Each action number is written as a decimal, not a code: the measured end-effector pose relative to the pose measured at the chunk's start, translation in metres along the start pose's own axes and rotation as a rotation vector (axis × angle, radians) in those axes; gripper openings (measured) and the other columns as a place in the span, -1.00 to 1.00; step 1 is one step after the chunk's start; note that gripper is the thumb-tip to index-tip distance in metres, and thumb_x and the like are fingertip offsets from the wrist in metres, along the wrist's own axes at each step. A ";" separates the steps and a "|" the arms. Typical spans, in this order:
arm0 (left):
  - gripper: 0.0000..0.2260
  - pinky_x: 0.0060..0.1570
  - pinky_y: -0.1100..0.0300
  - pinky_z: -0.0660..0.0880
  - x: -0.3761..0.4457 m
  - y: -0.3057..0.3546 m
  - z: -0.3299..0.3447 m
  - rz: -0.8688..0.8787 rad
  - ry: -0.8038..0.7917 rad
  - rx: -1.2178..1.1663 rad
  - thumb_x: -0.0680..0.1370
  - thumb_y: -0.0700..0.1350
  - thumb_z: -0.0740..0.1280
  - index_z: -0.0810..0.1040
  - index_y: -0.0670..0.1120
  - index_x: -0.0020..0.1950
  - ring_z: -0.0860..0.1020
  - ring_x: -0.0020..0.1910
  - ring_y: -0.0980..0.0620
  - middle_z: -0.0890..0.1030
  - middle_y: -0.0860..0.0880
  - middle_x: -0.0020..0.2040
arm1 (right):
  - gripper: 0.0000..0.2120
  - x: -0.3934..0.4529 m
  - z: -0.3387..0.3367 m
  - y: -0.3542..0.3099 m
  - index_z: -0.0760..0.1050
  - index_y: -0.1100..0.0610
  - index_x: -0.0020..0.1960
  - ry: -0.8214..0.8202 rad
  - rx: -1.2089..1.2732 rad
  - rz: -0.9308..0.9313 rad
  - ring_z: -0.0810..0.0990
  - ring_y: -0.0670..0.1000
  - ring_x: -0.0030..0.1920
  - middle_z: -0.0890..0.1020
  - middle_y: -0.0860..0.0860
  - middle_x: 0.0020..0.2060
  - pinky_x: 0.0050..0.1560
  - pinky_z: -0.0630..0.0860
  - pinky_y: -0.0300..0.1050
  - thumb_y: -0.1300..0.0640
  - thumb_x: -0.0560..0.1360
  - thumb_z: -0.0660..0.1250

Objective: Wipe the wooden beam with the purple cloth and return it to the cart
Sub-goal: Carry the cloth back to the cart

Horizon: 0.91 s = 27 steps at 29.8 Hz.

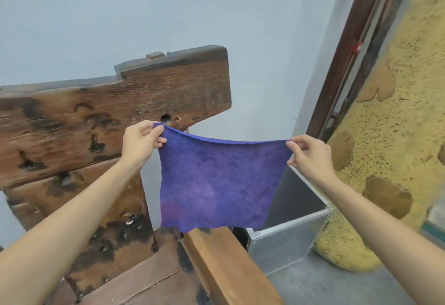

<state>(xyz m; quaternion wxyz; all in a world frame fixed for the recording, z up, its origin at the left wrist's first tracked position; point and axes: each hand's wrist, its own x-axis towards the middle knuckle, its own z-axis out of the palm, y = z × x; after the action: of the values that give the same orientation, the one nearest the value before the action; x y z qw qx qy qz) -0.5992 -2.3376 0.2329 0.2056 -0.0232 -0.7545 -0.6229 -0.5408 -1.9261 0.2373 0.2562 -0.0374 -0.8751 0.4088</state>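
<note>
Your left hand [142, 139] and right hand [307, 154] each pinch a top corner of the square purple terry cloth [216, 182], hanging spread before the dark weathered wooden beam [96, 117]. Light, limp; bunch it before wiping.

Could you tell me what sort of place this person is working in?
Probably a museum or heritage display room. An old, weathered wooden beam with peg holes stands against a plain wall, a straw-flecked earthen wall rises on the right, and a metal case sits on the floor. Both hands hold a purple cloth.
</note>
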 end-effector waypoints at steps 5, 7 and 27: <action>-0.92 -0.38 0.34 0.57 -0.005 -0.004 0.062 -0.020 -0.068 0.014 0.60 -0.17 0.40 0.66 -0.03 -0.07 0.66 -0.40 0.18 0.69 -0.07 -0.23 | -0.92 -0.014 -0.045 0.038 0.67 -0.02 -0.07 0.064 -0.028 0.040 0.69 -0.11 -0.45 0.68 -0.19 -0.42 -0.11 0.68 0.09 0.05 0.58 0.41; -0.95 -0.38 0.34 0.56 -0.010 -0.004 0.106 -0.029 -0.128 0.004 0.60 -0.16 0.40 0.65 -0.08 -0.04 0.65 -0.41 0.18 0.68 -0.08 -0.22 | -0.91 -0.022 -0.074 0.063 0.65 -0.06 -0.09 0.104 -0.073 0.072 0.67 -0.16 -0.47 0.67 -0.26 -0.41 -0.09 0.65 0.01 0.04 0.59 0.40; -0.84 -0.34 0.24 0.60 -0.093 0.069 0.568 -0.138 -0.530 -0.226 0.64 -0.16 0.33 0.60 -0.08 -0.13 0.54 -0.47 0.16 0.54 -0.08 -0.33 | -0.84 -0.059 -0.389 0.326 0.69 0.06 -0.14 0.395 -0.055 0.474 0.63 -0.03 -0.45 0.72 0.12 -0.35 -0.23 0.68 0.06 0.04 0.58 0.42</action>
<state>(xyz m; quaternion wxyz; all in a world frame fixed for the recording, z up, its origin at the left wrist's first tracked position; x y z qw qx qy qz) -0.6534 -1.7625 0.1865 -0.0455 -0.1564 -0.7073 -0.6878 -0.3505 -1.4547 0.1811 0.3176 -0.3261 -0.7859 0.4184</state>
